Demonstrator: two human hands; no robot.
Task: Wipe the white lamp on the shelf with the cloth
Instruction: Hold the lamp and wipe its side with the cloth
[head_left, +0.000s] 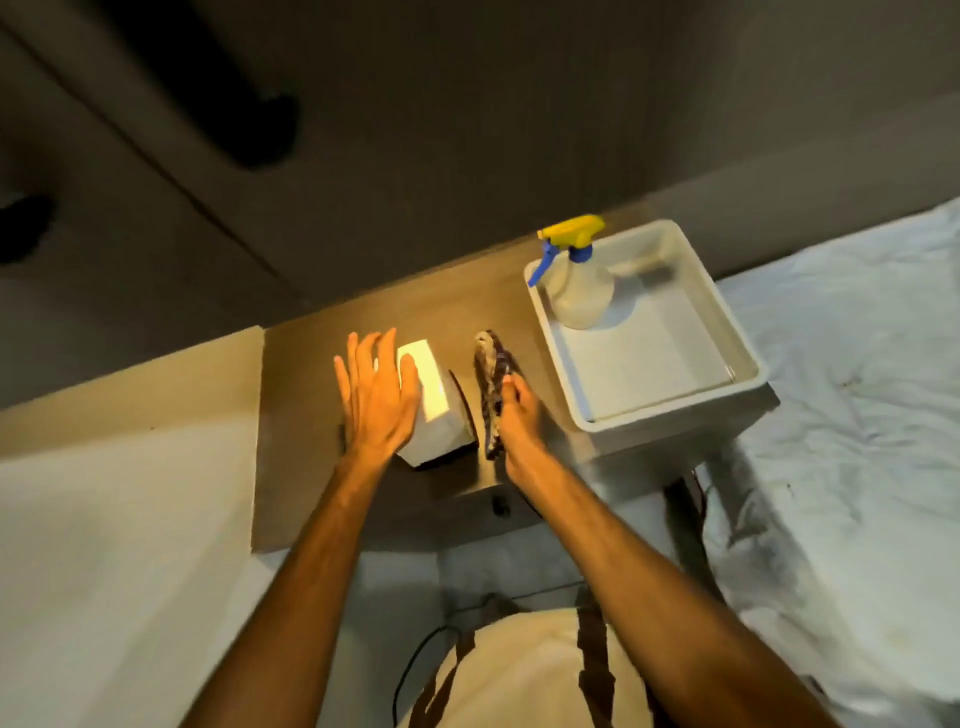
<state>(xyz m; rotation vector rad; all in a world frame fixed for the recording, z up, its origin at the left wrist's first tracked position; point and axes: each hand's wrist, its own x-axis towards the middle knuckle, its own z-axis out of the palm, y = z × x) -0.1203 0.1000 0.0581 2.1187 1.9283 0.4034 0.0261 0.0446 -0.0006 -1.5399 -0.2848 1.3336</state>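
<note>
The white box-shaped lamp (435, 410) stands lit on the grey shelf (301, 415). My left hand (376, 402) hovers open over the lamp's left side, fingers spread, covering part of it. Just right of the lamp, my right hand (514, 421) grips a dark patterned cloth (491, 374), which stands up in a narrow bunch above the shelf top. I cannot tell whether the cloth touches the lamp.
A white plastic tub (727, 332) sits on the shelf's right end with a spray bottle (576, 286) inside, yellow and blue trigger on top. White bedding (857, 415) lies to the right. A dark cable (415, 660) hangs below the shelf.
</note>
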